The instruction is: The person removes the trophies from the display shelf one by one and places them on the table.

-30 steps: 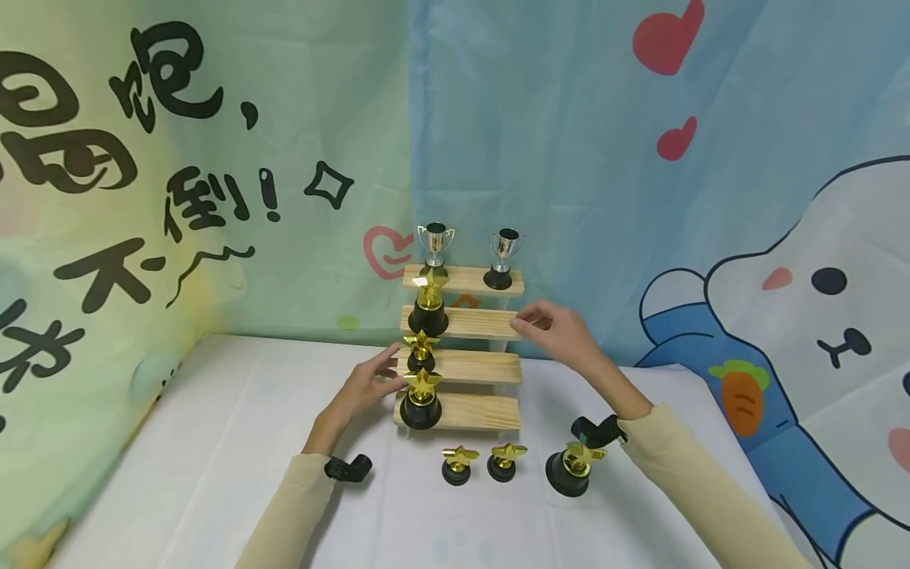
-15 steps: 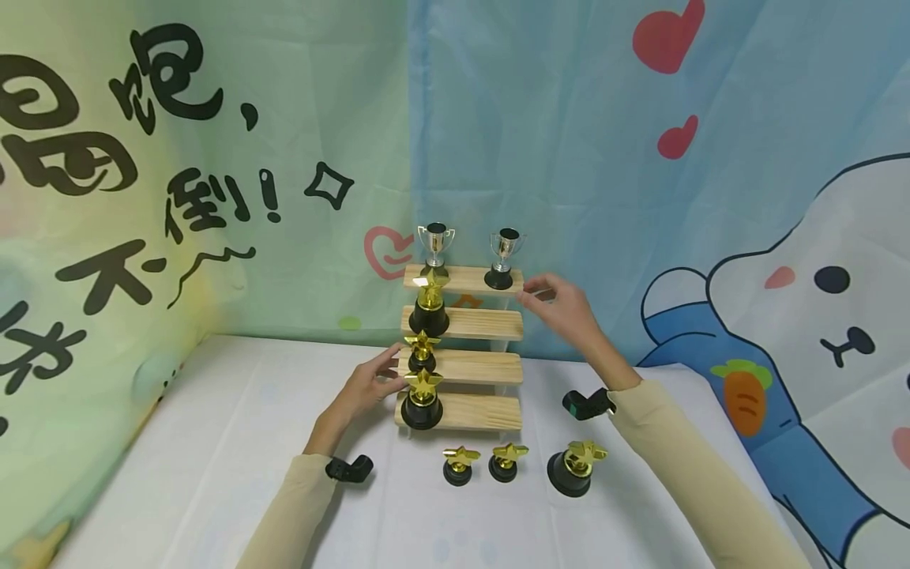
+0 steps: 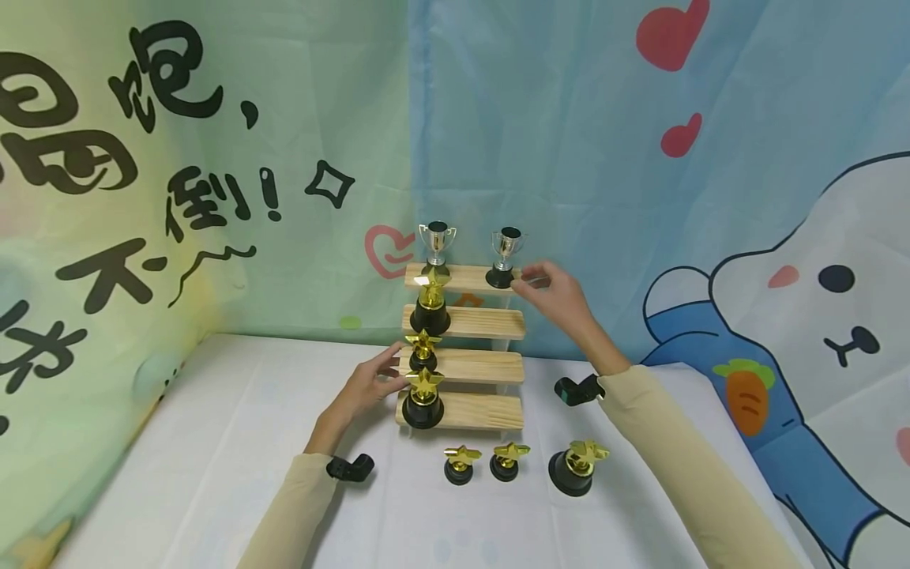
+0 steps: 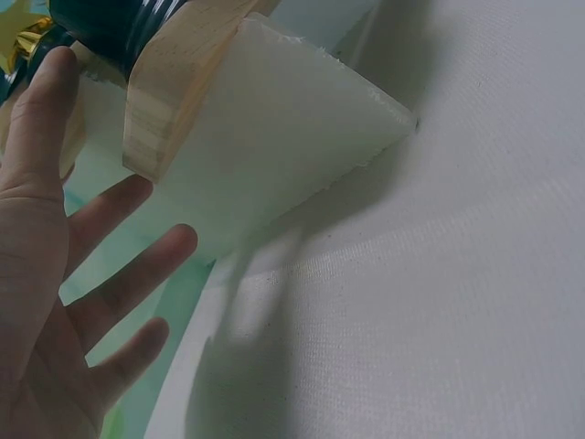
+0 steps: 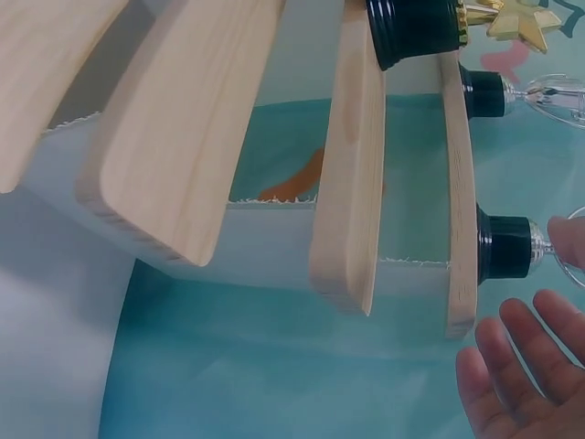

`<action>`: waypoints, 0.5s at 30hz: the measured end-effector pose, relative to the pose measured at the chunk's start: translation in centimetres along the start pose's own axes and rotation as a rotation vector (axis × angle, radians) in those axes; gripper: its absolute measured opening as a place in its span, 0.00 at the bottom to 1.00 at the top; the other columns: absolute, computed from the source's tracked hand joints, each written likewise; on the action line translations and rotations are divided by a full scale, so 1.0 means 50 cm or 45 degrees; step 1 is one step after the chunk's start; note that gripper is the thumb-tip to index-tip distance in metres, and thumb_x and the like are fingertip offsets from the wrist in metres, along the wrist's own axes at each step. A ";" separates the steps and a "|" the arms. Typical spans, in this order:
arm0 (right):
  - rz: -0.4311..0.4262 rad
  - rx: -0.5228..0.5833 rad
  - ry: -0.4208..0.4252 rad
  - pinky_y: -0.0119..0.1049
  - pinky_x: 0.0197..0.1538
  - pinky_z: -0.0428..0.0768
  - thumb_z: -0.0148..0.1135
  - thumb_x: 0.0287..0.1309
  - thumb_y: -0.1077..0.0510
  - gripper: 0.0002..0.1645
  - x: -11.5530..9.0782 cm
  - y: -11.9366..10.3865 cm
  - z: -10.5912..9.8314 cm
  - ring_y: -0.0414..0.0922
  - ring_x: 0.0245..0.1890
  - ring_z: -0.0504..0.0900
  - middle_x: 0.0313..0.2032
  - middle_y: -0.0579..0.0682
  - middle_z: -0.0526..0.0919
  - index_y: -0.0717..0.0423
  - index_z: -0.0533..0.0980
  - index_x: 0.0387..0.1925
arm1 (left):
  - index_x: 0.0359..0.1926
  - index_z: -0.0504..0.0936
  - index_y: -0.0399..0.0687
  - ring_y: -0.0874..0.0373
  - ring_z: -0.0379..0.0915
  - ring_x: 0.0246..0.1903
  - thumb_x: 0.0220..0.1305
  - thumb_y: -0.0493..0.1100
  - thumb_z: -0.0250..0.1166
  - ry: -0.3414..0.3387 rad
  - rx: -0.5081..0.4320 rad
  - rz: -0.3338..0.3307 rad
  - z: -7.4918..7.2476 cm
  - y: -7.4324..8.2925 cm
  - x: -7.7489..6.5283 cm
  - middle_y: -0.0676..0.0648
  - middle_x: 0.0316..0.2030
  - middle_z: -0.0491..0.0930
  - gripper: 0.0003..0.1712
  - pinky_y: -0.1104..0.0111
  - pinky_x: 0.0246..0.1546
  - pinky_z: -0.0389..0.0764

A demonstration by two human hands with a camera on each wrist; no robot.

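A tiered wooden shelf (image 3: pixel 490 366) stands on the table. My left hand (image 3: pixel 370 382) is at its left side, fingers spread, fingertips right by the board ends in the left wrist view. My right hand (image 3: pixel 558 296) is at the right end of the top board, beside a silver trophy cup (image 3: pixel 505 245) with a black base. In the right wrist view my thumb (image 5: pixel 569 240) overlaps the cup's stem, and the other fingers (image 5: pixel 521 343) extend loosely below. A second silver cup (image 3: pixel 437 237) stands top left. Down the left side stand gold star trophies (image 3: pixel 430 308), one per lower board.
In front of the shelf, on the white tablecloth (image 3: pixel 213 474), stand two small star trophies (image 3: pixel 459 465) (image 3: pixel 505 461) and a larger star trophy (image 3: pixel 572 468). A printed cloth backdrop (image 3: pixel 540 118) hangs right behind the shelf.
My right hand has risen from the right end of the second board to the top board, up beside the right silver cup. My left hand has stayed at the shelf's left side.
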State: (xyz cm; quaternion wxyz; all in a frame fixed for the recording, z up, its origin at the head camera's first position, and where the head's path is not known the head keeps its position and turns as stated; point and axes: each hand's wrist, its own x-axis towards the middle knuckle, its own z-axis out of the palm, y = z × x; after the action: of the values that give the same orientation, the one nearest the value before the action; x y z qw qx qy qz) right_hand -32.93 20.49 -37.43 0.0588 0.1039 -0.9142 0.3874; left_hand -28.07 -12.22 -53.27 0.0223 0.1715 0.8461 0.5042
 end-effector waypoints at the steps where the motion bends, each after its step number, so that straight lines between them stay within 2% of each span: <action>1: 0.007 0.003 0.000 0.48 0.49 0.75 0.57 0.57 0.40 0.30 0.002 -0.001 0.001 0.52 0.53 0.74 0.53 0.53 0.75 0.53 0.69 0.55 | 0.68 0.59 0.50 0.47 0.78 0.46 0.57 0.43 0.65 0.002 -0.002 -0.002 0.000 0.000 0.001 0.37 0.53 0.77 0.39 0.58 0.47 0.78; 15: 0.059 0.001 0.052 0.48 0.50 0.75 0.59 0.55 0.40 0.32 0.038 -0.006 0.020 0.51 0.52 0.75 0.51 0.55 0.77 0.54 0.69 0.54 | 0.68 0.59 0.54 0.47 0.78 0.46 0.57 0.43 0.65 0.008 -0.017 -0.004 0.000 -0.001 0.000 0.39 0.52 0.78 0.39 0.59 0.47 0.78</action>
State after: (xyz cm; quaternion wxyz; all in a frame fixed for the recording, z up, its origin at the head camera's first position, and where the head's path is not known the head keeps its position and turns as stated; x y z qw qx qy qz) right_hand -34.73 19.29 -37.56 0.0685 0.0747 -0.9147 0.3912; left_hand -28.11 -12.26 -53.32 0.0215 0.1685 0.8430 0.5105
